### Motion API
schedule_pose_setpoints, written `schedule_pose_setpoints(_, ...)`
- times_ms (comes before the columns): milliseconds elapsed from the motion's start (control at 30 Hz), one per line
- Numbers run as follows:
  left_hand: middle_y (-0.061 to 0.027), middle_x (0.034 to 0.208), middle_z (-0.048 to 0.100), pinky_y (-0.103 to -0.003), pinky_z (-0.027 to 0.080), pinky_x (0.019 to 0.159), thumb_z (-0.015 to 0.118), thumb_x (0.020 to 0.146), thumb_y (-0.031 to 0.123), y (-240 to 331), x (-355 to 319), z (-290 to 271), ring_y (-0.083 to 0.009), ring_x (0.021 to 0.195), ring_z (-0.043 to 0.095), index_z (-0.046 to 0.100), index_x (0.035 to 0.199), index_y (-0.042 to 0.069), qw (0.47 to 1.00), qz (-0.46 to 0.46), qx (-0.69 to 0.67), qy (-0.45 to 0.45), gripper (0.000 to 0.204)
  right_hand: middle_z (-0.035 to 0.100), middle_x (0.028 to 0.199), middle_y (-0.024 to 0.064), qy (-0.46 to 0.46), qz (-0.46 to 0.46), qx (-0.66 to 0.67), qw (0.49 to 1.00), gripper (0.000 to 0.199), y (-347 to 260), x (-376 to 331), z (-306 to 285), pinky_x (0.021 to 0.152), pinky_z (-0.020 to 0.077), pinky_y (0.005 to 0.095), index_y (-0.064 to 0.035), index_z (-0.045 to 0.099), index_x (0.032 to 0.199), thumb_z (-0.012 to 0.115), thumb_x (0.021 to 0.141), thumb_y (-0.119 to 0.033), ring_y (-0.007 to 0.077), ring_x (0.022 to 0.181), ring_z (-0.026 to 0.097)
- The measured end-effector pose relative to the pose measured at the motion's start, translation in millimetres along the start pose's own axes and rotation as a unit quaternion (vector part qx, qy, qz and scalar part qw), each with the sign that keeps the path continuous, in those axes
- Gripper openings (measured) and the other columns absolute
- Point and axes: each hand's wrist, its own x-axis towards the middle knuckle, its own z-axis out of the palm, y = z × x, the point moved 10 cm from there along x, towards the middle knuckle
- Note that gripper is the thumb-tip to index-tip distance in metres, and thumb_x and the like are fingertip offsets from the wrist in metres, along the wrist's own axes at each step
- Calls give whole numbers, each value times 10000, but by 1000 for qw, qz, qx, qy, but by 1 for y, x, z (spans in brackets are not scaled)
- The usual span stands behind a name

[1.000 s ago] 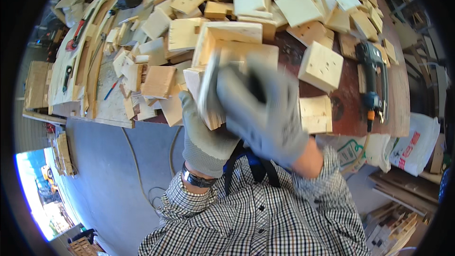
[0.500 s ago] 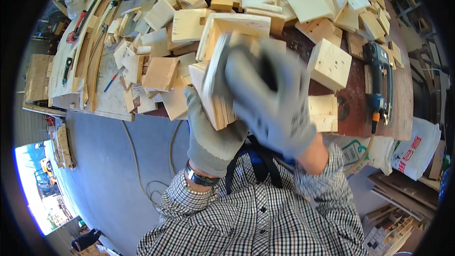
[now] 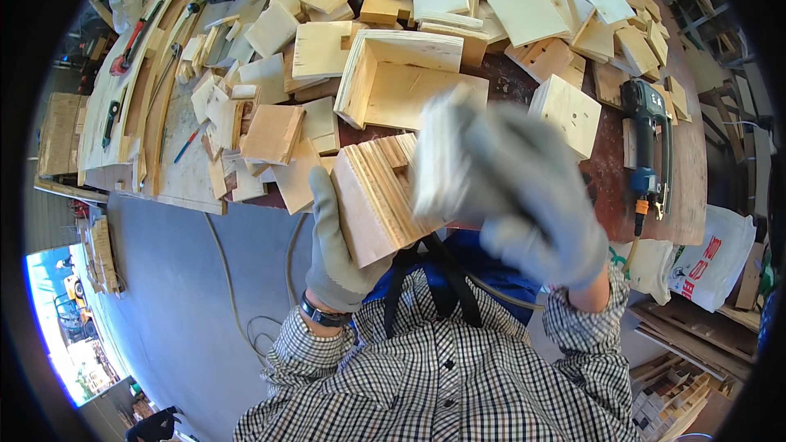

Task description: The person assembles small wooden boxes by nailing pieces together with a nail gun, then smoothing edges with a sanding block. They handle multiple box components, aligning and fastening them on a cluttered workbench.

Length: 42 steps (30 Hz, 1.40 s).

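In my gloved left hand [image 3: 336,250], closed along its left side and underneath, is a plywood block [image 3: 368,205] with thick layered edges, tilted in front of me near the table's edge. My gloved right hand [image 3: 544,188], smeared by motion, grips a pale wooden block [image 3: 440,155] just right of the plywood one. Its exact shape is blurred, and I cannot tell whether the two blocks touch. Beyond both hands an open plywood box [image 3: 409,90] rests on the table, its inside facing me.
Loose wooden pieces [image 3: 528,15] pile across the back of the dark red table [image 3: 602,184]. To the right lie a holed wood block [image 3: 566,115] and an air nailer [image 3: 644,135] with a hose. Long strips and hand tools, including red-handled pliers [image 3: 123,61], lie left.
My right hand and its pale block have moved right, away from the left-hand block. The plywood block has tilted, showing more of its layered edge, and the open box is less covered.
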Motion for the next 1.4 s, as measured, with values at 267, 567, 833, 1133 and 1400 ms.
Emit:
schedule_pose_setpoints(267,-131,1494,599,-450,541,1127,416,1072,694,-38,-12,-12,-263,1331,643,445,1569,79,990,-113,-76,46,791,573,1330,260,-29,71,-54,996,594,20,23,27,1034,441,501,-99,552,1532,566,1048,-442,431,1141,568)
schedule_pose_setpoints(567,-139,1435,589,-401,475,1146,803,784,759,27,-15,7,-238,1348,580,308,1623,-45,942,79,325,25,1263,569,1378,215,69,245,150,955,708,30,-53,25,1032,484,408,18,417,1596,565,1066,-428,286,1180,591)
schedule_pose_setpoints(833,-175,1358,601,-406,527,1068,938,434,765,59,-25,23,-258,1228,633,368,1515,-80,874,178,453,8,1486,573,1370,267,-91,39,28,995,719,-30,-8,6,1035,479,463,2,500,1559,591,1046,-494,357,1117,624)
schedule_pose_setpoints(1133,-226,1364,624,-432,532,1055,965,456,717,56,-32,47,-316,1209,668,311,1587,-91,725,305,568,-244,1537,610,1310,289,-70,125,182,973,707,9,-45,-15,1044,491,458,122,473,1518,524,1083,-434,369,1171,633)
schedule_pose_setpoints(1400,-215,1274,654,-429,563,1026,903,748,554,56,-31,52,-271,1141,684,320,1584,-63,801,268,527,-92,1191,591,1325,314,-128,86,182,971,732,-24,-22,19,959,539,465,91,476,1532,504,1099,-499,383,1124,648)
